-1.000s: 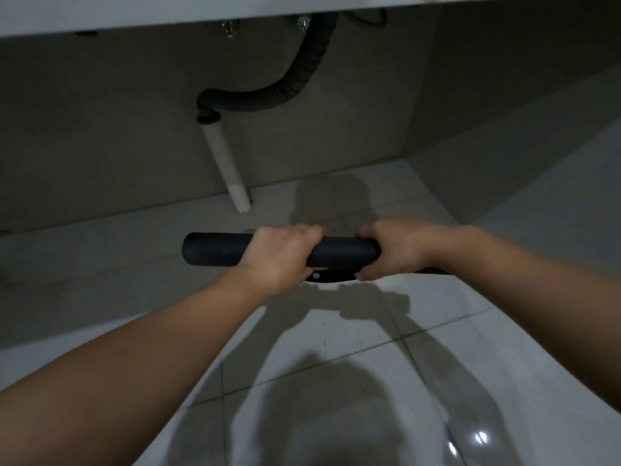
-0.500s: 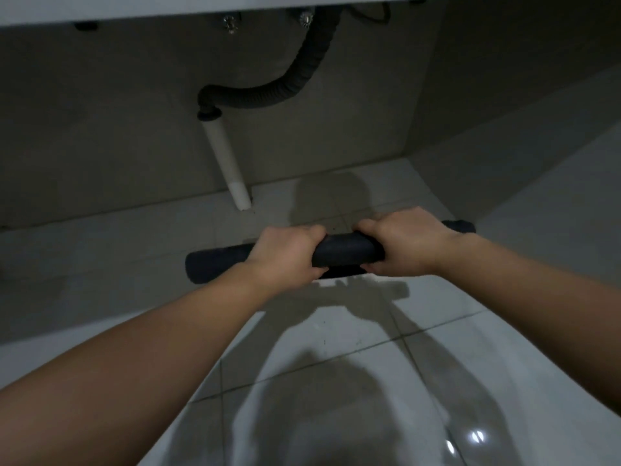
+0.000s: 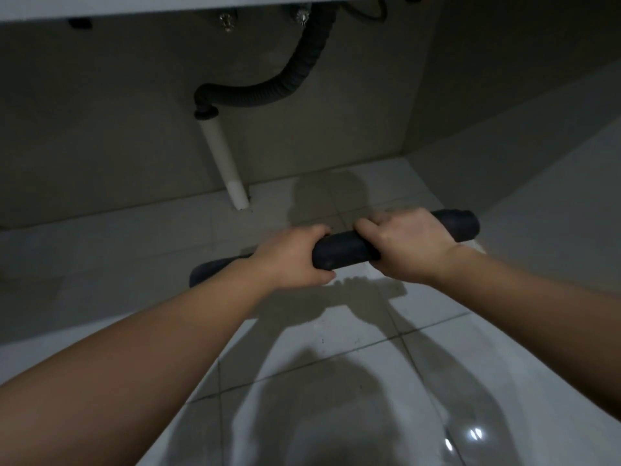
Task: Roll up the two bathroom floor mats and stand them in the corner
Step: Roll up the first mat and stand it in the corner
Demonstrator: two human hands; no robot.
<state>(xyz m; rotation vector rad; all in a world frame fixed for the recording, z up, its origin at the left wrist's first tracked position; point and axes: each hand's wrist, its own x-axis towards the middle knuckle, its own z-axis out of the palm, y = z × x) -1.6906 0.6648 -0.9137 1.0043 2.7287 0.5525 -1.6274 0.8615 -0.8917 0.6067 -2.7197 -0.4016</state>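
A dark floor mat point(image 3: 341, 252), rolled into a tight tube, lies across the middle of the view above the tiled floor. It is tilted, its right end higher and nearer the right wall. My left hand point(image 3: 292, 258) grips the roll left of its middle. My right hand point(image 3: 408, 245) grips it right of the middle. The left end of the roll shows past my left wrist; the right end sticks out beyond my right hand. Only this one mat is in view.
A white drain pipe point(image 3: 223, 163) joined to a black corrugated hose point(image 3: 268, 92) comes down under the sink at the back. The back wall meets the right wall in a corner point(image 3: 408, 156). Glossy grey floor tiles point(image 3: 336, 348) lie below my arms.
The rolled mat has gone from level to tilted, its right end lifted up and toward the right wall. Both hands kept their grip and moved slightly forward with it.
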